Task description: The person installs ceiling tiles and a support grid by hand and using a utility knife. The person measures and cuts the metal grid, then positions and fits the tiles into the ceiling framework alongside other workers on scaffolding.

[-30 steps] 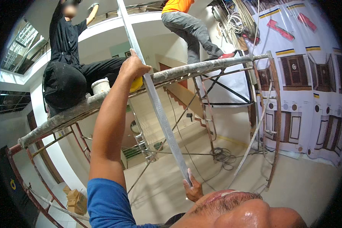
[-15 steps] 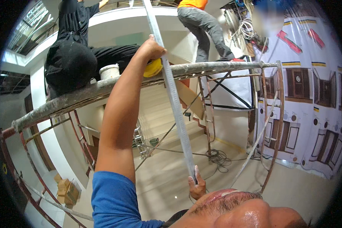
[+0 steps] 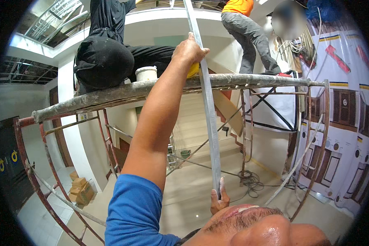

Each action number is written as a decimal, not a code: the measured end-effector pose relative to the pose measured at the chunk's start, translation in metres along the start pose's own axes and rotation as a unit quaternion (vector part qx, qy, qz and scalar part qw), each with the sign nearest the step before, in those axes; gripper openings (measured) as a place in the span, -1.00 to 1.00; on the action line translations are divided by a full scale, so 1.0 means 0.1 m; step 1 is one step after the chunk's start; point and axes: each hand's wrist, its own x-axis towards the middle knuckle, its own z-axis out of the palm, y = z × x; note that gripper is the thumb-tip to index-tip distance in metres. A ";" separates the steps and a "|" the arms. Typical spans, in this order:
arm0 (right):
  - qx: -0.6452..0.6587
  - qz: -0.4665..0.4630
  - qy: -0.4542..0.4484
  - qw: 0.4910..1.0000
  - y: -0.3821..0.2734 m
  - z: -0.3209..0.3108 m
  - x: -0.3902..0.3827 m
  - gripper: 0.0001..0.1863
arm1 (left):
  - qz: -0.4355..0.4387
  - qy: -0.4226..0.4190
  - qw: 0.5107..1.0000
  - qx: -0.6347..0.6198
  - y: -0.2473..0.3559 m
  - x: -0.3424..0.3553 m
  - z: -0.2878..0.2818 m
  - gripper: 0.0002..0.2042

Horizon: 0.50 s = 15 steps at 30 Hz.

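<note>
Grey metal bar (image 3: 211, 119): located between my hands and extending above the left. My left hand (image 3: 189, 51) grips its upper length; my right hand (image 3: 220, 200) holds the lower end. Below my left hand, the bar crosses the front edge of the scaffold platform (image 3: 106, 97). Open room flanks the bar above my right hand. Left of my left hand stands a white bucket (image 3: 146, 74), contents hidden; cardboard boxes (image 3: 84, 192) sit far left of my right hand.

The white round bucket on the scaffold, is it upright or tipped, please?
Upright: the white round bucket shows its rim uppermost, above the grey scaffold edge.
</note>
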 end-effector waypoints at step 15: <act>0.027 -0.069 -0.022 0.997 -0.39 0.20 0.23 -0.33 | 0.014 -0.058 0.997 0.044 -0.06 -0.41 -0.11 0.09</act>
